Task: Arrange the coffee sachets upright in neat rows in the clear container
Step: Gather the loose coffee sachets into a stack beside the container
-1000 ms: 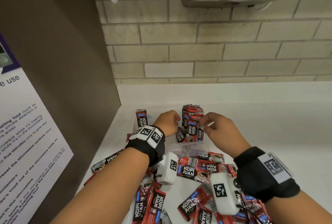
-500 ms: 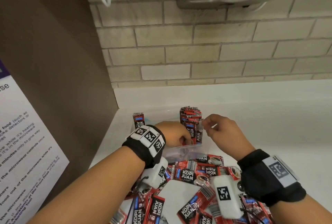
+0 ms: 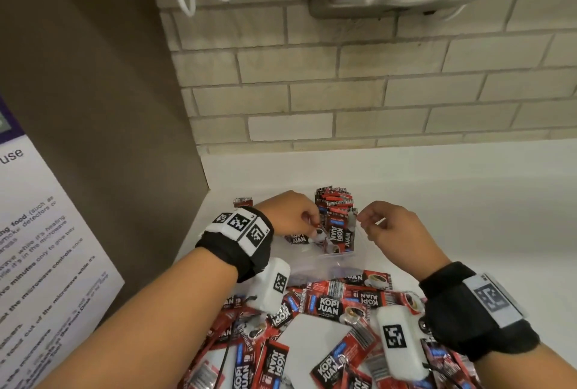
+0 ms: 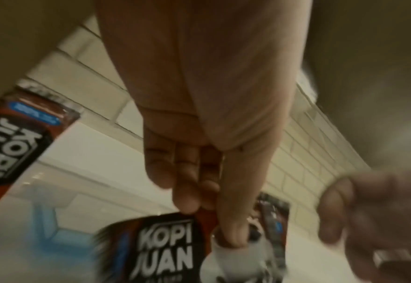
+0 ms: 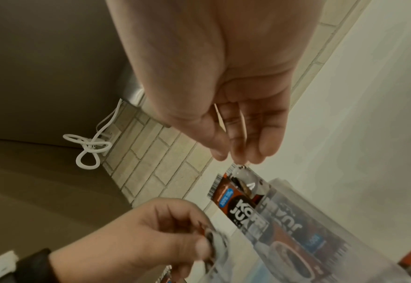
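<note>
Head view: the left hand pinches a sachet inside the container; the right hand, loosely curled, sits beside the upright row. Left wrist: thumb and fingers clamp the sachet. Right wrist: fingertips hold nothing over the row.

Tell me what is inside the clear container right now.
The clear container holds a row of upright sachets at its right side and one sachet pinched by the left hand. The hand and wrist hide its left part.
</note>
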`<state>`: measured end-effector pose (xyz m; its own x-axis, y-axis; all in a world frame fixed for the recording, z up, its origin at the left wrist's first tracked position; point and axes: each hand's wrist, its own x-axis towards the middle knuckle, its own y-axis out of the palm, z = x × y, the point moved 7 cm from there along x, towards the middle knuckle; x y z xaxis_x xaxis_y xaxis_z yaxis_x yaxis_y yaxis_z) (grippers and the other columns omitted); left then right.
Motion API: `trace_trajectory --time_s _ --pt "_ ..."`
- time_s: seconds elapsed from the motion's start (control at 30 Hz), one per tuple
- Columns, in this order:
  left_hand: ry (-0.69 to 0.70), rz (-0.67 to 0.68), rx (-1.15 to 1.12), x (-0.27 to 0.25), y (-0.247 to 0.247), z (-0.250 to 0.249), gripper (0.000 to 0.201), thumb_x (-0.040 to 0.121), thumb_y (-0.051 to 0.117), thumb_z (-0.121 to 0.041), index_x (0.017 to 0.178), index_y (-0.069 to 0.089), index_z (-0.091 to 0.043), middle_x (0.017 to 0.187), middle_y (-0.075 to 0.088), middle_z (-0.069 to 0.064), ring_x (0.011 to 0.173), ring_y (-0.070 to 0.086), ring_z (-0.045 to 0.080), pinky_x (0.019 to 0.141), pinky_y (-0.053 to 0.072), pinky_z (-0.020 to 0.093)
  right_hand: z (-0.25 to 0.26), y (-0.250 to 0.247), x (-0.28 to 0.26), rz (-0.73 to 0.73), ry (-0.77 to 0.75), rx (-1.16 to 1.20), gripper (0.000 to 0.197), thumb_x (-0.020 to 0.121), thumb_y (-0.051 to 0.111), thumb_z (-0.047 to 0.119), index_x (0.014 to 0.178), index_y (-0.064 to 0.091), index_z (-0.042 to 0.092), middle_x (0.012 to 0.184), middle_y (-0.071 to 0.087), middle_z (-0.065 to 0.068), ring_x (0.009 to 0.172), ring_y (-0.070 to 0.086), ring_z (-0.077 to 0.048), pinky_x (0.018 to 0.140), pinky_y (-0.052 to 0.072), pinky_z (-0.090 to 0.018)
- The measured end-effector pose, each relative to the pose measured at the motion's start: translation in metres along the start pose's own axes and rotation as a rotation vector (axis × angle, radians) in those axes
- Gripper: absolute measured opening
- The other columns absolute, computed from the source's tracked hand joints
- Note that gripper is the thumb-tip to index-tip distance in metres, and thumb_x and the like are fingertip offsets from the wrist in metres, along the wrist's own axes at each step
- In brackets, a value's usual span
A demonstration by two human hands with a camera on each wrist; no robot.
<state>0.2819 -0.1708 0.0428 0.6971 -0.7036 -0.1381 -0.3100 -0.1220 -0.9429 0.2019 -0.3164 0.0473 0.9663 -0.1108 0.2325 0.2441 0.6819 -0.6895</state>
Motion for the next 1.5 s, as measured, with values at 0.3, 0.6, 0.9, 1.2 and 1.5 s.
trace_trajectory --time_s 0.3,0.6,0.9,1.2,1.5 --pt "-0.303 -0.191 -0.259 0.005 -0.002 0.043 0.015 0.087 0.058 -0.009 0.097 0.066 -0.001 0.079 0.069 0.011 0.074 0.065 0.022 0.078 0.054 0.031 -0.005 0.001 0.001 0.008 0.013 0.007 0.020 0.091 0.051 0.005 0.087 0.062 0.022 0.082 0.058 0.015 0.069 0.053 0.000 0.058 0.036 -0.006" --pt "-0.417 -0.357 -0.391 0.006 -0.001 0.058 0.017 0.090 0.060 -0.021 0.091 0.063 -0.005 0.094 0.071 0.017 0.089 0.067 0.030 0.081 0.055 0.040 -0.012 -0.001 0.001 -0.016 0.038 0.012 0.017 0.090 0.053 0.007 0.090 0.059 0.023 0.090 0.061 0.007 0.068 0.052 0.000 0.058 0.037 -0.005" --pt "-0.427 -0.318 -0.408 0.001 -0.001 0.052 0.006 0.088 0.056 -0.012 0.093 0.053 -0.014 0.098 0.065 0.012 0.092 0.066 0.028 0.078 0.052 0.036 0.018 0.028 -0.008 0.185 -0.186 -0.072 0.024 0.084 0.054 0.000 0.092 0.060 0.023 0.098 0.054 0.007 0.080 0.051 -0.003 0.070 0.037 -0.004" --pt "-0.451 -0.247 -0.468 -0.019 -0.012 0.042 0.024 0.089 0.039 0.000 0.094 0.056 -0.016 0.110 0.064 0.010 0.095 0.066 0.025 0.074 0.056 0.037 0.058 0.069 -0.012 0.574 -0.309 -0.258 0.028 0.090 0.052 0.020 0.117 0.057 0.015 0.112 0.056 0.003 0.100 0.053 -0.014 0.088 0.045 -0.028" --pt "-0.456 -0.530 -0.701 -0.101 -0.055 0.034 0.029 0.091 0.038 0.002 0.094 0.060 -0.017 0.088 0.070 0.001 0.071 0.064 0.012 0.058 0.052 0.022 0.073 0.127 0.010 0.943 -0.097 -0.520 0.079 0.084 0.037 0.073 0.119 0.058 0.006 0.113 0.062 -0.009 0.095 0.055 -0.020 0.080 0.041 -0.031"
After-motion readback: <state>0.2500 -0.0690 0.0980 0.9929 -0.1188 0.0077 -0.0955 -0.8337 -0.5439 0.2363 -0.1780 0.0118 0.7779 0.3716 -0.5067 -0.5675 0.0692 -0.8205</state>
